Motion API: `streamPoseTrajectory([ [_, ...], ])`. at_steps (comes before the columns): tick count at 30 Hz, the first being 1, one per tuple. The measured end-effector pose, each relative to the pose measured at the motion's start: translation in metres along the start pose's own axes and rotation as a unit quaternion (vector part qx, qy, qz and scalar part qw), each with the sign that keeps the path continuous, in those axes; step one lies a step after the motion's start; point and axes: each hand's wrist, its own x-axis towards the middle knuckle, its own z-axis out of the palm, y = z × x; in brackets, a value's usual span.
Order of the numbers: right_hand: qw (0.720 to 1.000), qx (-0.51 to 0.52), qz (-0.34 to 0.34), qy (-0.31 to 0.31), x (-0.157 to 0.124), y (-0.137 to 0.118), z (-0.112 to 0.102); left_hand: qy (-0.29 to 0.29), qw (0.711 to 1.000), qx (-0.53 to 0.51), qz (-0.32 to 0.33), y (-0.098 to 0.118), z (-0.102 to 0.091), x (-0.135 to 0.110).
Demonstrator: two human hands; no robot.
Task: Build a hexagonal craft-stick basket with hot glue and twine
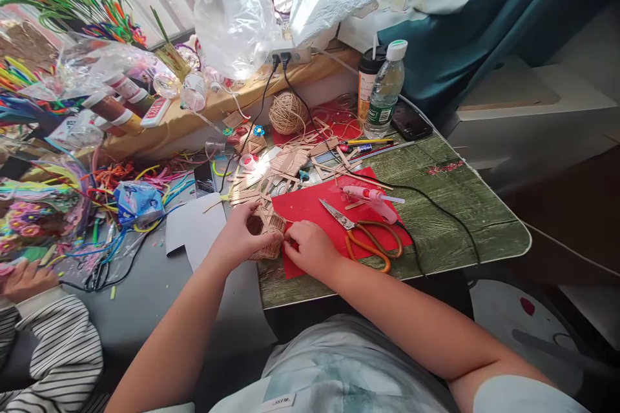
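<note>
My left hand is wrapped around a small hollow craft piece covered in tan twine, with its thumb along the near side and a dark opening showing. Against the right side of that piece, my right hand has its fingers pinched together; what they grip is too small to make out. Beneath the right hand lies a red sheet. On it rest scissors with orange handles, blades apart, and a pink glue gun with its cord trailing off.
Wooden sticks lie in a heap behind my hands, with a ball of twine beyond. A water bottle, a lidded cup and a phone stand or lie at the back right. At left, a co-worker's hand rests near pipe cleaners.
</note>
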Motion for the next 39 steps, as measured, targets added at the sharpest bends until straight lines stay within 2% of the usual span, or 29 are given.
streamPoseTrajectory([
  [5, 0.999, -0.037, 0.001, -0.01, -0.002, -0.003, 0.001, -0.009, 0.994, 0.101, 0.028, 0.003, 0.003, 0.005],
  [9, 0.998, -0.058, 0.01, -0.01, -0.002, -0.005, -0.001, -0.024, 0.99, 0.133, 0.05, 0.004, 0.001, 0.007],
  [22, 0.995, -0.093, -0.021, -0.04, -0.004, -0.007, -0.006, -0.027, 0.99, 0.135, 0.042, 0.001, -0.002, 0.008],
  [32, 0.997, -0.067, -0.035, -0.028, -0.005, -0.008, -0.007, -0.027, 0.994, 0.099, 0.028, -0.001, -0.006, 0.005],
  [39, 0.998, -0.037, -0.046, -0.033, -0.006, -0.009, -0.007, -0.032, 0.995, 0.087, 0.048, 0.0, -0.008, 0.0],
])
